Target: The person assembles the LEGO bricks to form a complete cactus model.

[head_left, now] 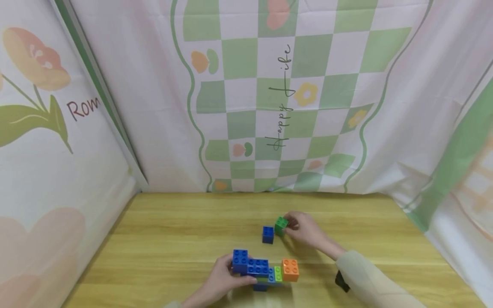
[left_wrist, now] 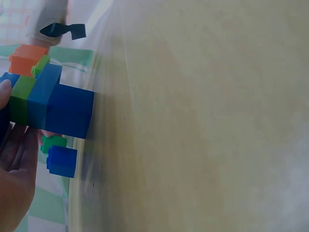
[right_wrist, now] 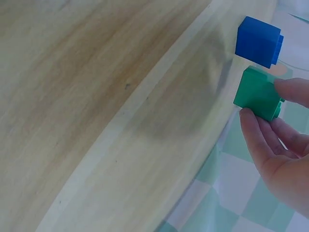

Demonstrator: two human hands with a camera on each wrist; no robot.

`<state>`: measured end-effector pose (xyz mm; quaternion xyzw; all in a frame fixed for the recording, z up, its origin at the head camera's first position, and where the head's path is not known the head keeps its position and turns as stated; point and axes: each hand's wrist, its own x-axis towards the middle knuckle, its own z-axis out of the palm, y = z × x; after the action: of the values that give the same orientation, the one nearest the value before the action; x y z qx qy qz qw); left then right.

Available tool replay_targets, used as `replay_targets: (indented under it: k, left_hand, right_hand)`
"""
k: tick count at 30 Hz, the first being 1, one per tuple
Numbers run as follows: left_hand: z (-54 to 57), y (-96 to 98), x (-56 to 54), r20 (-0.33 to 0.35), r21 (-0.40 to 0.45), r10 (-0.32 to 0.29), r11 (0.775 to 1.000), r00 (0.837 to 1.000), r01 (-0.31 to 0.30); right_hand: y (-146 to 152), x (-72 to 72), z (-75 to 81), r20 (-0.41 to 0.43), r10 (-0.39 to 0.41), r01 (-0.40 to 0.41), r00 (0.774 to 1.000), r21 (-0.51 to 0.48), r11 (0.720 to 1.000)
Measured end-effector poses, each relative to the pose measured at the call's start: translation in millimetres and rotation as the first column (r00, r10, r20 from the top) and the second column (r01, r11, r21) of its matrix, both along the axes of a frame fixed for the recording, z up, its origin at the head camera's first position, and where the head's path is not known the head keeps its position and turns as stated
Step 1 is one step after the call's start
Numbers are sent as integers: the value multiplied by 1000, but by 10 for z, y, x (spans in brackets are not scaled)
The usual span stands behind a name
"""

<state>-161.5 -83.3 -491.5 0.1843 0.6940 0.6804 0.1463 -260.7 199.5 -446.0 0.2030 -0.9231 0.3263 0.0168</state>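
My left hand [head_left: 225, 278] grips a built-up piece of toy building blocks at its left end, thumb in front and fingers behind. In it are a tall blue block [head_left: 240, 262], a wider blue block [head_left: 258, 267], a thin lime green block [head_left: 278, 273] and an orange block [head_left: 290, 270] at the right end. More blue and green layers show underneath in the left wrist view. Farther back, my right hand [head_left: 306, 231] pinches a green block [right_wrist: 258, 94] between thumb and fingers. Just left of it a loose blue block [head_left: 268, 235] stands on the table, studs up.
The wood-grain table [head_left: 173, 239] runs back to a hanging checkered cloth [head_left: 277, 107]. A printed fabric wall [head_left: 38, 171] bounds the left side, and another cloth [head_left: 454, 171] hangs at the right. A black strap [head_left: 342, 281] shows at the right sleeve.
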Motion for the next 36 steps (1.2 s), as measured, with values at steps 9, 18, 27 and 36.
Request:
replay_targets:
  k: [9,18,27,36]
  left_hand:
    - [-8,-1,-8,-8,-15,6,1000,1000,-6]
    - [-12,-5,-4,0,-12,-1,1000,1000,1]
    - [-8,-5,-5,-10,-8,-2,1000,1000,2]
    - [-8,-7,-10,4,-23,3,1000,1000,-3]
  right_hand:
    - [36,102,56,-43,56,-57,998,-3,998]
    - [29,244,155,-92,72,-75,993,-20,997]
    - [-39,383,293,-109,88,-91,990,-22,996]
    - [-99,500,382,-119,140,-145,983,-33,989]
